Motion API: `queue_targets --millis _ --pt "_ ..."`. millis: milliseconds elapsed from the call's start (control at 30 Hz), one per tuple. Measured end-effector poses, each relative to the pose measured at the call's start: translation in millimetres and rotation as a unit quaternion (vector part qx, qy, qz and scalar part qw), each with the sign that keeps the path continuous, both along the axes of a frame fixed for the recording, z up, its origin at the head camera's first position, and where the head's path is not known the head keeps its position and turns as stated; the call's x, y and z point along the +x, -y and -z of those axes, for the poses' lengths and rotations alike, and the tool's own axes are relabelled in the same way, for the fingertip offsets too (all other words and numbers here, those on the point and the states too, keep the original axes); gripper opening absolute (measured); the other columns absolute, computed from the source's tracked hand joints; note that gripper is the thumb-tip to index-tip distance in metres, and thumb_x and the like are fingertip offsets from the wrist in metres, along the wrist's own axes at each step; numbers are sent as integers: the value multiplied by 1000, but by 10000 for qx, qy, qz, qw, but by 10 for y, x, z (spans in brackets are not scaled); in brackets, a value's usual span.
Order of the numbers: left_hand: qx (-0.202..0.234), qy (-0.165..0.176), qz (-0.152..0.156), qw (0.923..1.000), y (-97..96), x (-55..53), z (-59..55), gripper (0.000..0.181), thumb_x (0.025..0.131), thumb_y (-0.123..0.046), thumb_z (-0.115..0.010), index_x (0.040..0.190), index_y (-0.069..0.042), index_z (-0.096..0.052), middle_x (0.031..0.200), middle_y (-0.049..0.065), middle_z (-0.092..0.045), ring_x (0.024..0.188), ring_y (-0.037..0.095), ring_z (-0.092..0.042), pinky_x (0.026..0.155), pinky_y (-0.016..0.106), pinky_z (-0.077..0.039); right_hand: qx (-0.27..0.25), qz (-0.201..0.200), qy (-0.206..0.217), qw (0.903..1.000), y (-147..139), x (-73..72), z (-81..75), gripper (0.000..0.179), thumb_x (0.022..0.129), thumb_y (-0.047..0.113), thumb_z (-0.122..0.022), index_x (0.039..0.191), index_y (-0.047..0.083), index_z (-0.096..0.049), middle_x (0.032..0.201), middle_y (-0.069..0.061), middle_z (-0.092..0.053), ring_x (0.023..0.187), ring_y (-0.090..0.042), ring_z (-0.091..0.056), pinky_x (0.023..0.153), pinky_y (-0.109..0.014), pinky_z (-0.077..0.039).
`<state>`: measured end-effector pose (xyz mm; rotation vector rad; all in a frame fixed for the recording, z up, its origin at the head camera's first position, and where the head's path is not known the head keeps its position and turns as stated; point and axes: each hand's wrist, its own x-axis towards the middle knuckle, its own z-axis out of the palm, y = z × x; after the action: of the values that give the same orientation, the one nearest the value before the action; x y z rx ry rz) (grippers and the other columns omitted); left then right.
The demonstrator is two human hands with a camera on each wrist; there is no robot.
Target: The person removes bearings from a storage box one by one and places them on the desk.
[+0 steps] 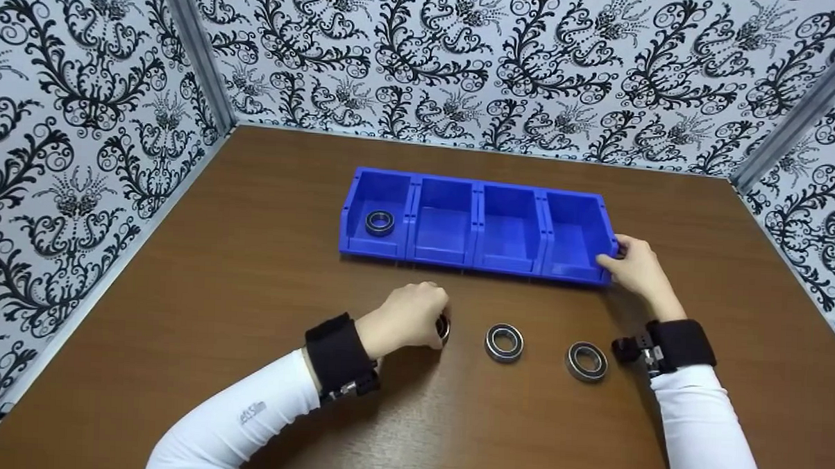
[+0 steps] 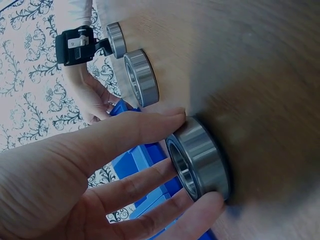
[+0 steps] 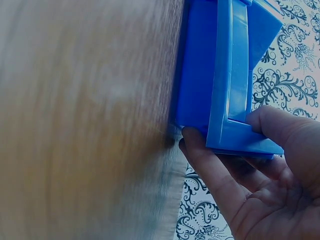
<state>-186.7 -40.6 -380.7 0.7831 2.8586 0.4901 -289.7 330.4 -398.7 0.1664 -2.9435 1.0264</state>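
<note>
My left hand [image 1: 409, 316] grips a steel ball bearing [image 2: 202, 157] by its outer rim, thumb on one side and fingers on the other; the head view shows only a sliver of it. Over at the right end of the blue bin row [image 1: 437, 257], my right hand [image 1: 636, 268] pinches the end bin's side wall, thumb inside and fingers outside. Two more bearings lie flat on the table: one bearing [image 1: 504, 343] right of my left hand, another bearing [image 1: 587, 362] near my right wrist. A fourth-looking dark-sealed bearing [image 1: 380, 223] sits in the leftmost compartment.
The brown wooden table [image 1: 252, 208] extends around the bins. Patterned wall panels [image 1: 465, 62] enclose the back and both sides, with grey posts [image 1: 200, 53] at the corners. Each wrist wears a black strap [image 1: 682, 344] with a small camera.
</note>
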Motion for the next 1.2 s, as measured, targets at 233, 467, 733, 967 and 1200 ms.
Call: queue_targets --millis 233,467,733,967,1200 --pt "15 -73 30 10000 -2 -7 18 21 68 -10 -86 88 -9 -80 98 14 -74 95 34 -72 73 51 -62 -85 23 15 10000 1 3 -1 49 95 9 -60 135 -18 -52 115 -34 -67 77 -1 -56 62 -10 -45" --pt "-75 -60 -43 9999 -7 -6 26 22 68 -12 -88 88 -10 -80 98 12 -74 97 33 -72 75 50 -62 -63 59 -12 10000 17 18 0 45 95 8 -59 132 -16 -56 111 -30 -68 77 -5 -57 63 -11 -46" --pt "-109 -42 -96 9999 -7 10 24 26 68 -13 -90 92 -11 -80 103 13 -73 101 36 -70 81 52 -62 -15 57 22 10000 18 11 -1 47 95 9 -59 135 -17 -53 112 -32 -67 77 -8 -58 62 -13 -46" --pt "-241 -135 -123 9995 -6 19 48 27 68 -15 -90 93 -11 -79 102 12 -71 97 36 -70 79 49 -62 -72 67 197 9998 18 21 -17 50 98 11 -59 139 -16 -50 121 -35 -66 81 -3 -57 65 -11 -46" --pt "-191 -166 -109 9996 5 12 62 29 68 -16 -90 95 -12 -79 102 12 -72 97 35 -70 79 50 -62 -43 85 249 9996 23 26 -23 53 98 12 -59 141 -16 -48 126 -37 -64 90 -8 -60 69 -8 -44"
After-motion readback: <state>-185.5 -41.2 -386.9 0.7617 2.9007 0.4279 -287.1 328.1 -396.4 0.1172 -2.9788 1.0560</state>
